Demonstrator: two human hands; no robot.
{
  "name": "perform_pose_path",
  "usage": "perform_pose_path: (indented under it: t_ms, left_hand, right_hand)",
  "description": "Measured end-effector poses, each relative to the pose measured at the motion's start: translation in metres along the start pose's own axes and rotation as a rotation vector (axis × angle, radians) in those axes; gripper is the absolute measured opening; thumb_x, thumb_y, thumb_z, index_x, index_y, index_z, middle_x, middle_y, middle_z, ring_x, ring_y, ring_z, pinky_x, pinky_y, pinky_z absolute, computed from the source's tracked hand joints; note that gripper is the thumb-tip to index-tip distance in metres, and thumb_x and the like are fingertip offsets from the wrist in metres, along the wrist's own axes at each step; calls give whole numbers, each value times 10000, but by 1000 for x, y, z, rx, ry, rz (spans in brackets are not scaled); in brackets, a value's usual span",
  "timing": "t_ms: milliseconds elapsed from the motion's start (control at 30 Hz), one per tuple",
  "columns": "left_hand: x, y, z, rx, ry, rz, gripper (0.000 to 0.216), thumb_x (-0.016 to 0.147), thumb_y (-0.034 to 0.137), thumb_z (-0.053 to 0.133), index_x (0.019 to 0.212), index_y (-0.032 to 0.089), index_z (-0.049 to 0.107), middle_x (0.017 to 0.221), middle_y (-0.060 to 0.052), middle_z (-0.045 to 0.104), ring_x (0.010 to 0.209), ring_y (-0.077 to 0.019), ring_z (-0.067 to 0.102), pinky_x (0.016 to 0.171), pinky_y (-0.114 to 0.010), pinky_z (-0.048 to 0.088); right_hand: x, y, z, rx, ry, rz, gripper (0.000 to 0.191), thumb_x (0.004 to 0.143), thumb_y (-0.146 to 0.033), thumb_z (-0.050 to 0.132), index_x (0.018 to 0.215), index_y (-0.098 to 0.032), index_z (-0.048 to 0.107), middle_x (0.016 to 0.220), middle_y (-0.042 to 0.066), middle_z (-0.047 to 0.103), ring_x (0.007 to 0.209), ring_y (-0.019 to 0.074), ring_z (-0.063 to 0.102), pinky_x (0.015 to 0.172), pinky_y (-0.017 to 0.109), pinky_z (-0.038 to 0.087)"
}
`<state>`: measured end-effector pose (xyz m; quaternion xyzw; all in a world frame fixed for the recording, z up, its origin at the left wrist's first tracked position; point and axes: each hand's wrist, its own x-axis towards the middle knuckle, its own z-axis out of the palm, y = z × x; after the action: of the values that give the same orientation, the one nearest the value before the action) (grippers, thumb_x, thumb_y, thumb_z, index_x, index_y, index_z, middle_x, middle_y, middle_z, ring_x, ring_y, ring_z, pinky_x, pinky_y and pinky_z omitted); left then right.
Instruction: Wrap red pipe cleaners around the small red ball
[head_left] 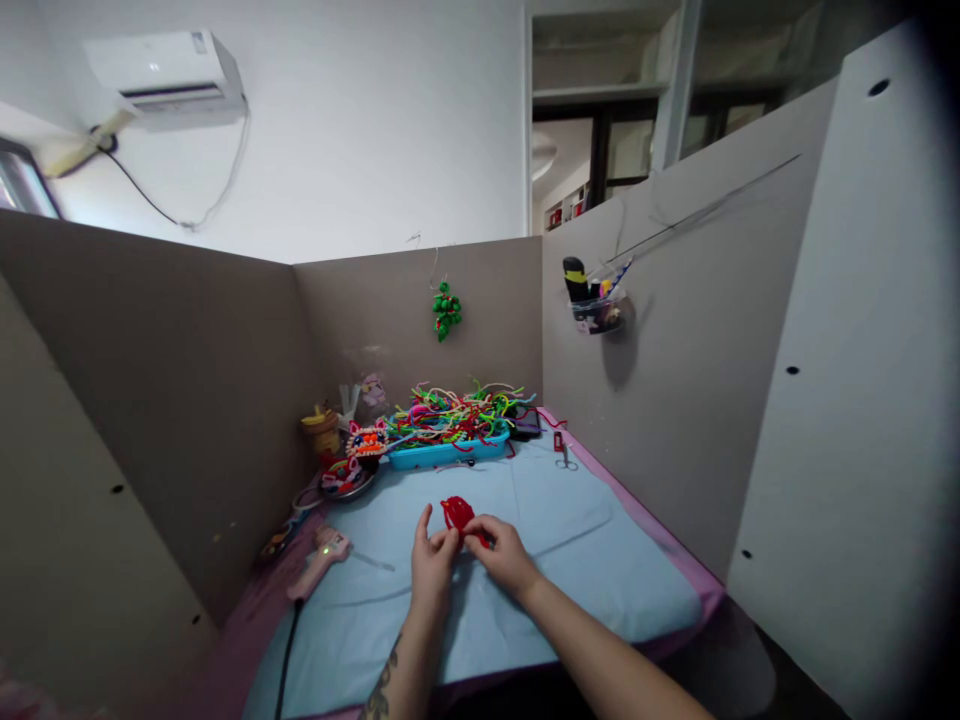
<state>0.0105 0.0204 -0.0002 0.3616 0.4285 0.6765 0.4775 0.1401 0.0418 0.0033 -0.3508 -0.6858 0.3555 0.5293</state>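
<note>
A bundle of red fuzzy stems, like pipe cleaners (456,510), is bent into loops above the blue cloth. My left hand (433,555) pinches its lower left side between thumb and fingers, with the index finger pointing up. On the other side, my right hand (501,555) grips the bundle with thumb and fingertips close together. A short red end shows by the right fingers. The part between the fingertips is hidden. To the left of my hands lies a pink glue gun (322,565) with a clear stick near its tip and a black cord.
A blue tray (450,456) heaped with colourful fuzzy stems stands at the back. Small scissors (566,460) lie to its right. Beaded-looking red and orange crafts (366,440) and a metal bowl (351,488) sit at back left. Grey partitions (420,300) enclose the table; a cup of tools (598,312) hangs right.
</note>
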Motion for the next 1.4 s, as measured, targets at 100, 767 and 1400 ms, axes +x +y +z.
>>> perform_pose_path:
  t_ms: [100, 767, 1400]
  left_hand:
    - [-1, 2, 0, -19, 18, 7, 868, 647, 379, 789, 1363, 145, 358, 730, -47, 704, 684, -168, 682, 708, -277, 484]
    - [7, 3, -5, -235, 164, -50, 615, 624, 252, 804, 1107, 204, 427, 744, -30, 688, 657, -147, 676, 684, -276, 522]
    - [9, 2, -6, -214, 188, -48, 606, 628, 251, 804, 1102, 196, 431, 730, -27, 694, 650, -149, 675, 663, -270, 520]
  right_hand:
    - [0, 0, -1, -47, 71, -6, 126, 789, -248, 559, 748, -182, 657, 729, 27, 650, 691, 171, 577, 655, 270, 451]
    - [2, 12, 5, -82, 3, 155, 114, 698, -164, 553, 687, -184, 665, 625, -13, 642, 593, 148, 557, 600, 248, 406]
    - [3, 18, 3, -168, 46, 51, 140, 701, -104, 526, 630, -194, 606, 675, 1, 558, 669, 164, 531, 644, 264, 395]
